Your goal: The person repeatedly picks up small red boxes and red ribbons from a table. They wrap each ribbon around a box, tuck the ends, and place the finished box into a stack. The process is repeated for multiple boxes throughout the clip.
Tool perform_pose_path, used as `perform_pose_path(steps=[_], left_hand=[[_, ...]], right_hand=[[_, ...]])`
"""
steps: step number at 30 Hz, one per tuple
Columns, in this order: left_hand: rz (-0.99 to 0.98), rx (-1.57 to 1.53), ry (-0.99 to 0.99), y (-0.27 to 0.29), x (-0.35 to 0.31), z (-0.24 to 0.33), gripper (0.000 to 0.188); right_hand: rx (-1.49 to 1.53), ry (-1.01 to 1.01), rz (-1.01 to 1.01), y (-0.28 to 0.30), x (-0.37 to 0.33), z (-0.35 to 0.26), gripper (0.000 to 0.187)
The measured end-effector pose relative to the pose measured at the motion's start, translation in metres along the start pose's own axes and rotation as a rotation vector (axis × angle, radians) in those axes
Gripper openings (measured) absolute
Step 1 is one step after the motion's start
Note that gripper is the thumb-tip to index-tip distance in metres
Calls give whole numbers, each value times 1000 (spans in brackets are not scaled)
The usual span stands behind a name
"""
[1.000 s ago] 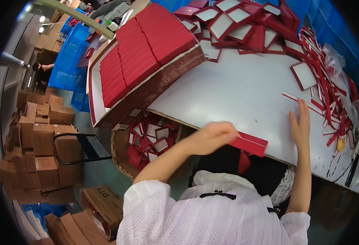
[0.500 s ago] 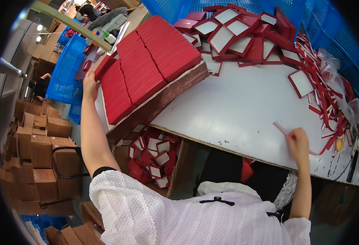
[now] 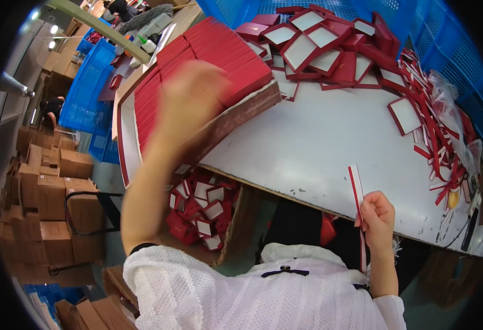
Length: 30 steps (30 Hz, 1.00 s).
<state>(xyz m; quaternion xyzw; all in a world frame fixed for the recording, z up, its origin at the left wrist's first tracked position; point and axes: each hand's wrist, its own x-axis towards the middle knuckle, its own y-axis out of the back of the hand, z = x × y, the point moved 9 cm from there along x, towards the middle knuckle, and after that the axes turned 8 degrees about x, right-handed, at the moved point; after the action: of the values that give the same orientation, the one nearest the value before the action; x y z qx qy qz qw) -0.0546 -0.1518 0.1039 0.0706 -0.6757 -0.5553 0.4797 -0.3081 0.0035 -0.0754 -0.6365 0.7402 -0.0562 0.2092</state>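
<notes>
My left hand is smeared by motion above the large tray, so its fingers do not show clearly. Under it, red boxes stand packed in close rows inside the shallow tray, which sits tilted at the left of the table. Near the table's front edge, my right hand pinches a long red-and-white strip. One end of the strip points up over the table, and the other hangs below the hand.
Loose red lids with white insides are heaped at the back. More strips lie tangled at the right beside crumpled clear plastic. Blue crates stand behind. Below the tray is a carton of red-and-white pieces. Brown cartons are stacked left.
My left hand has swung right, from the tray's left edge to over the red boxes. My right hand has moved left and nearer to me, bringing the strip upright.
</notes>
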Motion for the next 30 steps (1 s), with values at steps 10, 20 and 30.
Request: perform_pose_path(steps=[10,20,30], left_hand=[[-585,-1615,601,-154,-84,186,13],[-551,-1911,837,-183,-105,233,20],[-809,-1132,347,-186,-107,242,15]], right_hand=[[-373,200,37,5,-29,-33,11],[-1244,951,35,-29,-56,-73,18],[-1374,709,-10,-14,-56,-38,11]])
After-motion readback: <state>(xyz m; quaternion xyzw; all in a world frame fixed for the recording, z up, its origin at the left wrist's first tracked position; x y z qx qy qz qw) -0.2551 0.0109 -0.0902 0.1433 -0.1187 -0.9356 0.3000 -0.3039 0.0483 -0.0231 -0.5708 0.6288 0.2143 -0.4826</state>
